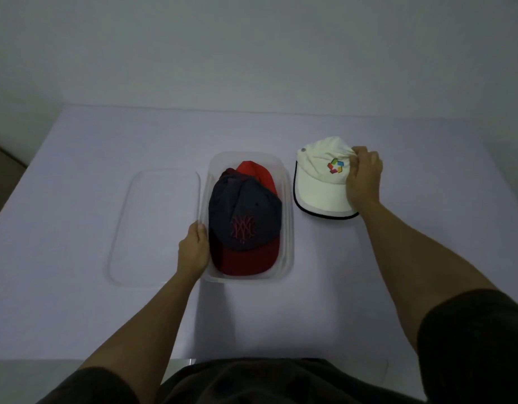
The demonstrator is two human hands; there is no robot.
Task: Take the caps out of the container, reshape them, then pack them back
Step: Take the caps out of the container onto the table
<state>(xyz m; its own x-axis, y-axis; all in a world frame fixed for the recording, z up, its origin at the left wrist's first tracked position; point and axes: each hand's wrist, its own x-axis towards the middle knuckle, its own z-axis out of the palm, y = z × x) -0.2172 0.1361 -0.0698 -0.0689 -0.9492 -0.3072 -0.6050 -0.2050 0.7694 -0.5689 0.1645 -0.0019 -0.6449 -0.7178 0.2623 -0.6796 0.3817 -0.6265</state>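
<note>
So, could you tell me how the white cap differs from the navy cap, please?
The white cap lies on the table beside the container; the navy cap sits inside it. The right hand pinches the white cap's crown; no hand holds the navy cap. Both point their brims toward the person.

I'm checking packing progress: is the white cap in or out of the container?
Out. The white cap lies on the table right of the container, gripped by the right hand.
</note>
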